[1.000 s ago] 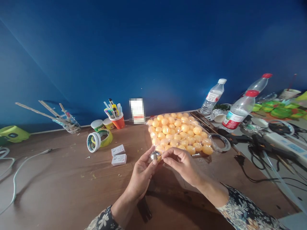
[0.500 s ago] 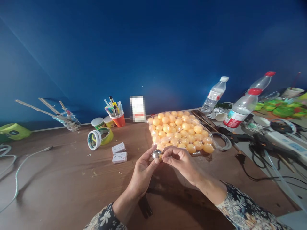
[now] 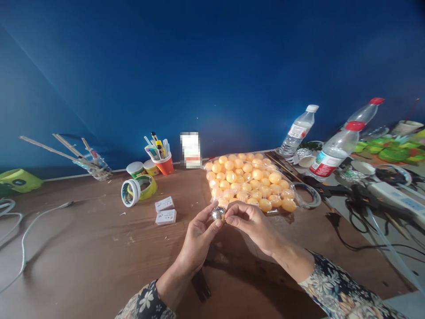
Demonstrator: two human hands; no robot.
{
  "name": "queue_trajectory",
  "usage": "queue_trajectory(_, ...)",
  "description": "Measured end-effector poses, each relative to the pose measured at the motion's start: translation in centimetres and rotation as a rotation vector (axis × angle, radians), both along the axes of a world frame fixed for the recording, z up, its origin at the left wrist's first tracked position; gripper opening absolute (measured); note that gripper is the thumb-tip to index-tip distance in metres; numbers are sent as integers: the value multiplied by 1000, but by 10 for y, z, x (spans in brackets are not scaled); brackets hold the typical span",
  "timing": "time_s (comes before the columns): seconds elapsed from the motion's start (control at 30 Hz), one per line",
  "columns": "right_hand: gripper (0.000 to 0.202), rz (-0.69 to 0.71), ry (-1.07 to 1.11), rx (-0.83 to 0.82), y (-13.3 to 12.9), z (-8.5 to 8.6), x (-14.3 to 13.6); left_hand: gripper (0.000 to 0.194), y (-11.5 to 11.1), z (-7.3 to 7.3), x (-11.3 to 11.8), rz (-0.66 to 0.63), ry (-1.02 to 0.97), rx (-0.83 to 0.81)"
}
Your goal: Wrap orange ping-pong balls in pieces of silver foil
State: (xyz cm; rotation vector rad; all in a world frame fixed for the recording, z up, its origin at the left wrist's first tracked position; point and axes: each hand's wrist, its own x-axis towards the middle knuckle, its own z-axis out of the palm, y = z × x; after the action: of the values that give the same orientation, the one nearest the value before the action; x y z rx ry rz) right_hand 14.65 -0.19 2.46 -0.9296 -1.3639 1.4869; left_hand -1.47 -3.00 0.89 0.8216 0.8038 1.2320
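Observation:
A small shiny silver ball (image 3: 218,213) is held over the brown table by my left hand (image 3: 198,237), thumb in front and fingers behind. From the other side my right hand (image 3: 250,223) pinches its right edge between thumb and fingertips; the other fingers curl inward. An orange-yellow tint shows low on the ball's right side. Just behind both hands lies a clear plastic bag of orange table tennis balls (image 3: 247,179). Below my left wrist a dark, flat-ended object (image 3: 201,285) lies partly hidden on the table.
Two small white boxes (image 3: 165,217) and tape rolls (image 3: 131,193) sit to the left. An orange cup of pens (image 3: 163,164) stands behind them. To the right are plastic bottles (image 3: 327,157), another tape roll (image 3: 308,195), a power strip (image 3: 395,199) and tangled black cables (image 3: 348,241).
Both hands keep nearly the same pose around the silver ball. The ball shows slightly different reflections, and the whole view has shifted a little.

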Motion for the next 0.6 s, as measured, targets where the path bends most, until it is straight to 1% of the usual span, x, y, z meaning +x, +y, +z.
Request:
queue_trajectory(0.33,13,-2,-40,20,0,3,1,52,1,-1,0,-4,10,8)
queue_trajectory(0.6,15,1,-62,3,-1,4,3,53,0,-3,-1,-15,51,13)
